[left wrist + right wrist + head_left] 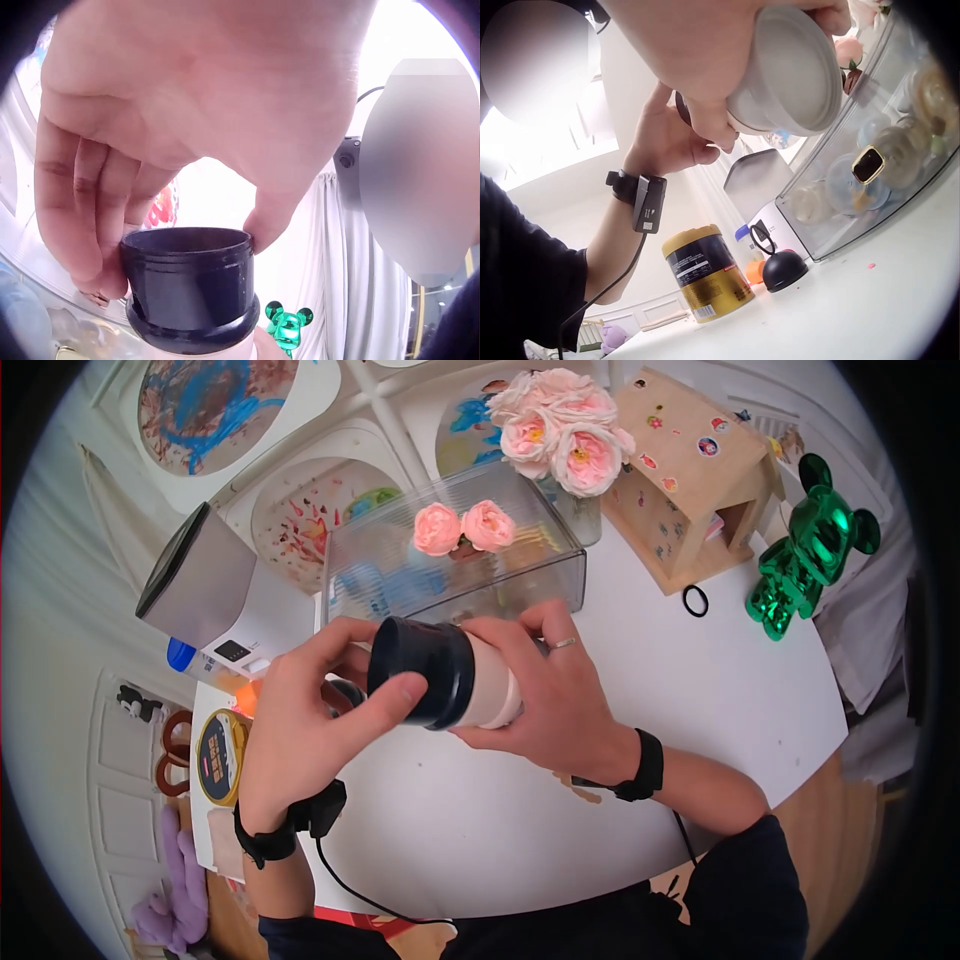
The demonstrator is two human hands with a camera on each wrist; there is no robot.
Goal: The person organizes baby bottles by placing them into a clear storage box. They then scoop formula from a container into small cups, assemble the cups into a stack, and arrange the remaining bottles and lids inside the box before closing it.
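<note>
Both hands hold a short bottle, its cream body [492,685] tilted above the table. At its open end is a wide black collar [191,289]. My left hand [305,725] holds this collar between thumb and fingertips at the rim. Wrapped around the cream body is my right hand [565,695], with a ring on one finger. The bottle's pale round base [799,71] shows in the right wrist view. On the table below, a black domed lid with a loop [784,271] stands near the left hand.
A clear lidded box [450,585] with two pink flowers on top stands behind the hands. To the left are a grey-white appliance [205,585] and a yellow-black tub [709,274]. A wooden house [680,480] and a shiny green bear figure [810,550] stand at right.
</note>
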